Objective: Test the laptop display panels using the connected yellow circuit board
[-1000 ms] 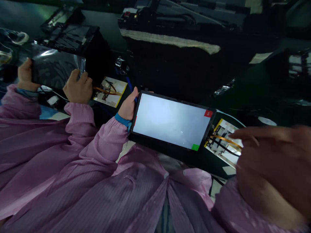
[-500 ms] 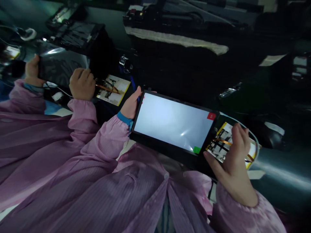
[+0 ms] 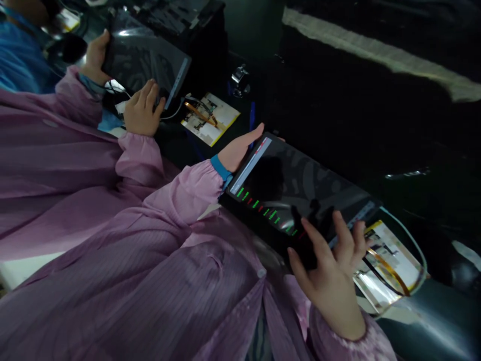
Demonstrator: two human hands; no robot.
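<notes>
Head view: left hand (image 3: 236, 153) grips the tablet (image 3: 311, 178); right hand (image 3: 332, 276), spread, hides part of it; cables (image 3: 389, 271) cross the card (image 3: 403, 256) nearby.

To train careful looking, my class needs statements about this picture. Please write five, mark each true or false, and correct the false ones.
1. The left hand holds one end of the tablet. True.
2. The tablet's screen is all white. False: it is mostly dark, with green and red text.
3. A blue band shows between the left hand and the pink sleeve. True.
4. The right hand is a tight fist. False: its fingers are spread.
5. Another person's hands are at a second tablet. True.
</notes>
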